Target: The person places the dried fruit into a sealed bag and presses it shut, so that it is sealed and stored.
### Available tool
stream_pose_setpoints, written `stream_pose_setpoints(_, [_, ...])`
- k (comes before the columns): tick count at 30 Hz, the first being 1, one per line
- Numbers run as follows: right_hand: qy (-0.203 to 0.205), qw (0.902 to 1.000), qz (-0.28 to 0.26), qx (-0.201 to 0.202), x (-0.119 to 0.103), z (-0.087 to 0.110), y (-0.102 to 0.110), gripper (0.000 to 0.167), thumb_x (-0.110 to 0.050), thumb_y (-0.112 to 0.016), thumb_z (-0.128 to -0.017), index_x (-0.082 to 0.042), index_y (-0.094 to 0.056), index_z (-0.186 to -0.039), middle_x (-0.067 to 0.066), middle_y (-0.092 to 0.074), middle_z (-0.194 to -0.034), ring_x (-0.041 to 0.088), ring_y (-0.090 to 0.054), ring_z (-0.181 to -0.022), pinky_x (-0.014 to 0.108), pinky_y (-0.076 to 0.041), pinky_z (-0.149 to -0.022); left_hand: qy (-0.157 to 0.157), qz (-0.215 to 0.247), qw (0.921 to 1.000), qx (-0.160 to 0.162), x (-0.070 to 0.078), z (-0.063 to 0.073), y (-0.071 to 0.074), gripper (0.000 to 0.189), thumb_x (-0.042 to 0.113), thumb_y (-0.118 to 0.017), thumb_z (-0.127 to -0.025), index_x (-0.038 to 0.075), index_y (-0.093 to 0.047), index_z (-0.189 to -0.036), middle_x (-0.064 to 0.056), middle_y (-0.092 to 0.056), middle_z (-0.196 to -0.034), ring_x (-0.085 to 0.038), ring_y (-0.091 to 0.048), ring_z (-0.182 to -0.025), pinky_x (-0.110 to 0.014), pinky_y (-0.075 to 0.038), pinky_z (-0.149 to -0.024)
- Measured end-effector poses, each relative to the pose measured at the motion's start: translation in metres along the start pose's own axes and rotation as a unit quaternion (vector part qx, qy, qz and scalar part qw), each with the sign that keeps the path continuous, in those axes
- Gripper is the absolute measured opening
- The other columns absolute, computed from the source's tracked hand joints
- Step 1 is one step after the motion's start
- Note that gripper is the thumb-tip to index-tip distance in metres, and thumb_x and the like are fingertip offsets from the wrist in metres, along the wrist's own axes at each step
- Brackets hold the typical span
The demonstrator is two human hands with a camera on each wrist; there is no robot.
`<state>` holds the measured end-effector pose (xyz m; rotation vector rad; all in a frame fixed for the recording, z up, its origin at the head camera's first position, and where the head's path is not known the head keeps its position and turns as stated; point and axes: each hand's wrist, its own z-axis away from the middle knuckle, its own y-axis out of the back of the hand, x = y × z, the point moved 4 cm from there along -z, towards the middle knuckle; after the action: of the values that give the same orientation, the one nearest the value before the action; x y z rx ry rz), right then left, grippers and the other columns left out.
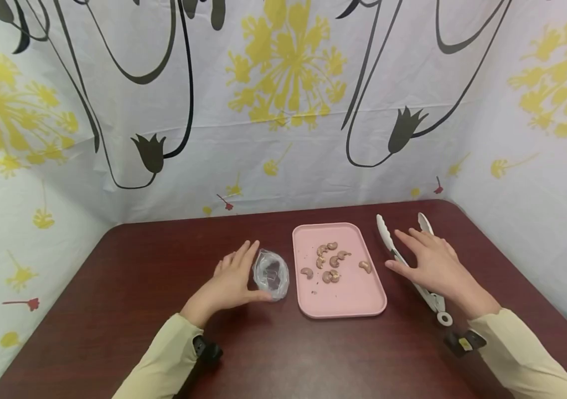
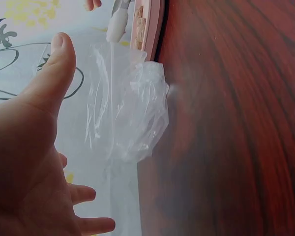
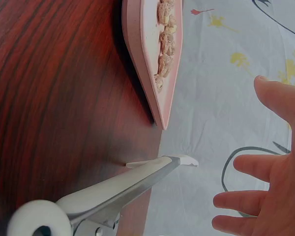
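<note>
From my remote station I see a person's two bare hands above a dark reddish bench (image 1: 283, 354). What matters most, I judge, is how the white tongs (image 3: 120, 183) lie to the right hand (image 1: 430, 263). They rest on the bench directly beneath its spread fingers, with a gap between in the right wrist view. Their long axis runs away from the person and slants a little left: the ring end is nearest the right forearm, and the two tips stand apart toward the patterned cloth (image 1: 283, 183). The right hand is clearly the nearer one; its fingers are released and grasp nothing. Between the hands sits a pink tray (image 1: 343, 306) holding scattered brown, cashew-shaped nuts (image 1: 334, 261), with the tongs just beside its right edge. Near its left edge stands a crumpled clear plastic bag (image 1: 272, 277), to the right of the left hand (image 1: 231, 282) and close to its thumb. Those fingers are released too, and my left wrist view shows them apart from the plastic.
</note>
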<state>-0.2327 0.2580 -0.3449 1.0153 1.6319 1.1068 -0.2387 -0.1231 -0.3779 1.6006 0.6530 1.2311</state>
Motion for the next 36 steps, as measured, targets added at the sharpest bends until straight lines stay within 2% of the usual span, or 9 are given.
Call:
stream_pose_setpoints(5, [-0.003,1.0000,0.001,0.000,0.002,0.002,-0.002,0.078,-0.056,-0.062,-0.085,-0.004,-0.044,-0.140,0.032,-0.039,-0.141,0.049,-0.033,-0.130,0.068,-0.022,-0.100,-0.010,0.031,0.9995,-0.002,0.004,-0.004,-0.005,0.118,0.055,-0.080,-0.068,0.011,-0.012,-0.154,-0.021,-0.017,-0.157,-0.044,-0.027,-0.138,-0.059,-0.021,-0.110])
stream_pose_setpoints(10, [-0.008,1.0000,0.003,-0.002,0.005,0.005,-0.003,0.078,-0.055,-0.062,-0.084,-0.004,-0.045,-0.140,0.032,-0.039,-0.141,0.050,-0.033,-0.130,0.068,-0.022,-0.099,-0.001,0.053,0.9986,-0.006,0.008,-0.008,-0.009,0.120,0.051,-0.082,-0.067,0.010,-0.010,-0.154,-0.022,-0.020,-0.155,-0.042,-0.025,-0.140,-0.058,-0.021,-0.111])
stream_pose_setpoints(16, [-0.009,0.9999,0.006,0.007,0.008,0.007,-0.002,0.077,-0.054,-0.063,-0.084,-0.003,-0.046,-0.139,0.033,-0.040,-0.139,0.051,-0.035,-0.128,0.067,-0.024,-0.099,0.005,0.069,0.9976,-0.002,0.012,-0.012,-0.013,0.121,0.048,-0.083,-0.067,0.009,-0.009,-0.154,-0.021,-0.024,-0.154,-0.042,-0.030,-0.137,-0.056,-0.026,-0.110])
stream_pose_setpoints(19, [-0.008,0.9998,0.011,0.012,0.010,0.007,-0.003,0.076,-0.054,-0.063,-0.084,-0.002,-0.047,-0.138,0.033,-0.042,-0.137,0.051,-0.038,-0.126,0.066,-0.027,-0.098,0.008,0.071,0.9974,-0.006,0.011,-0.014,-0.017,0.120,0.048,-0.083,-0.068,0.010,-0.007,-0.154,-0.019,-0.025,-0.154,-0.041,-0.033,-0.136,-0.054,-0.029,-0.109])
stream_pose_setpoints(27, [-0.020,0.9996,0.006,0.018,0.015,0.007,-0.004,0.082,-0.056,-0.062,-0.084,0.003,-0.044,-0.139,0.030,-0.047,-0.135,0.051,-0.041,-0.122,0.065,-0.032,-0.095,0.005,0.066,0.9978,-0.006,0.013,-0.017,-0.021,0.124,0.049,-0.083,-0.068,0.011,-0.002,-0.154,-0.023,-0.034,-0.147,-0.043,-0.041,-0.129,-0.054,-0.035,-0.105])
stream_pose_setpoints(36, [-0.061,0.9980,-0.017,-0.003,0.020,0.005,-0.007,0.096,-0.063,-0.062,-0.082,0.006,-0.034,-0.143,0.037,-0.043,-0.134,0.056,-0.039,-0.118,0.068,-0.034,-0.090,0.021,0.058,0.9981,0.004,0.019,-0.017,-0.021,0.128,0.054,-0.083,-0.065,0.008,-0.003,-0.154,-0.022,-0.029,-0.146,-0.042,-0.046,-0.123,-0.054,-0.039,-0.101])
